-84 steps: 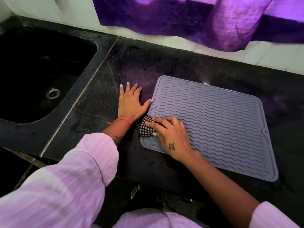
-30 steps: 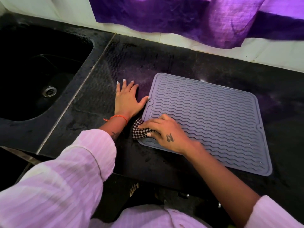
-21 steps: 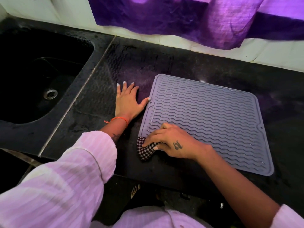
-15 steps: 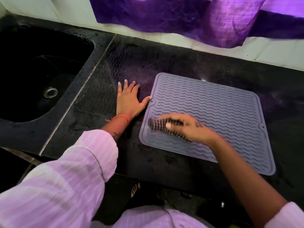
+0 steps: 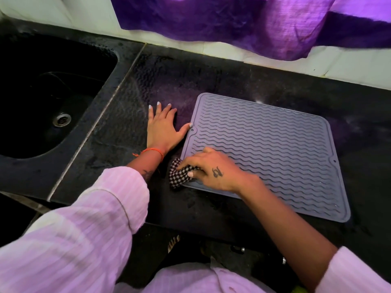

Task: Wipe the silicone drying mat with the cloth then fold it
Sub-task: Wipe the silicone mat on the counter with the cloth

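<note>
Now, step: wiping, I judge; fold not yet begun.
Mat (image 5: 275, 149): lies flat on the counter (image 5: 169, 81), just right of the left hand, long axis running left to right across the person's front, slightly skewed so the right end sits nearer the counter's front edge.
Right hand (image 5: 213, 170): fingers curled round the cloth (image 5: 179, 176), pinching it at the mat's near-left corner; part of the cloth hangs off the mat onto the counter.
Left hand (image 5: 160, 127): flat, fingers spread straight, palm down on the counter; thumb tip touches the mat's left edge by the small hole. Holds nothing.
Key relation: nearly all the unwiped ribbing lies rightward and away from the cloth, so the next stroke should run along the long axis, to the right.
Nearer hand: the right, already on the mat.
Risk: mat sliding right; the left thumb hardly pins it.
</note>
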Tool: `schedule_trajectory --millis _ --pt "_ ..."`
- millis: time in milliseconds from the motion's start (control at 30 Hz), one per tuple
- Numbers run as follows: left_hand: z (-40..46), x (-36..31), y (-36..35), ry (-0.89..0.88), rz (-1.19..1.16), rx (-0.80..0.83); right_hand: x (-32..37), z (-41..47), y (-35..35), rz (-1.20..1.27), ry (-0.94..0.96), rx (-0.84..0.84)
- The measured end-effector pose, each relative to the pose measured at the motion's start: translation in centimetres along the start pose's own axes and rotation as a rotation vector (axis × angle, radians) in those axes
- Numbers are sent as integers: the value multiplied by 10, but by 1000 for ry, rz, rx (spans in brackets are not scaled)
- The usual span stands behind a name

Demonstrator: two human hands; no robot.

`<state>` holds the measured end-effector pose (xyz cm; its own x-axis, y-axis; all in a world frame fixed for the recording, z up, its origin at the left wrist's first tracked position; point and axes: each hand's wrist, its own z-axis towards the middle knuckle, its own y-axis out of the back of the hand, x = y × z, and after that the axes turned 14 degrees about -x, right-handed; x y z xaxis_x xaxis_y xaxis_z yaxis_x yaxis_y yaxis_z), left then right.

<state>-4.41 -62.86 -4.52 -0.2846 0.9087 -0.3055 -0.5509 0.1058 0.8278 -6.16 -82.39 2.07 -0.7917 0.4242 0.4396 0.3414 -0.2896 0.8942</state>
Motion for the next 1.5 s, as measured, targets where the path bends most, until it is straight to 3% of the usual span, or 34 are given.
schedule_trajectory --millis 167,267,333,433,533,633,700,767,867,967,1200,1367,1500 --pt "-1 0 1 -2 12 6 1 -11 0 113 -6 142" --pt "-2 1 1 -3 10 -2 -13 -22 17 522 -166 234" --pt "-1 0 1 -1 9 -4 -26 -30 26 826 -369 63" --pt "-1 0 1 -3 20 6 -39 -33 24 1179 -668 -389" --pt "-1 -1 1 -2 23 6 -38 -25 16 772 -618 -462" --pt "-1 -1 1 3 18 4 -22 -16 -9 413 -376 -469" --pt "0 -1 1 -1 21 2 -9 -18 -39 -11 -181 -420" --pt "0 -1 1 -14 24 -10 -7 -19 -50 -234 -110 -410" --pt "0 -2 3 -26 38 -2 -13 -15 -34 -111 -32 -364" --pt "-1 -2 4 -42 55 2 -11 -32 -34 -192 56 -344" --pt "0 -10 11 -93 119 17 -7 -45 -32 -210 43 -328" --pt "-1 -23 12 -78 39 46 -15 -69 -33 -228 -54 -338" --pt "-5 -35 11 -78 -58 58 -19 -72 -23 -235 -17 -333"
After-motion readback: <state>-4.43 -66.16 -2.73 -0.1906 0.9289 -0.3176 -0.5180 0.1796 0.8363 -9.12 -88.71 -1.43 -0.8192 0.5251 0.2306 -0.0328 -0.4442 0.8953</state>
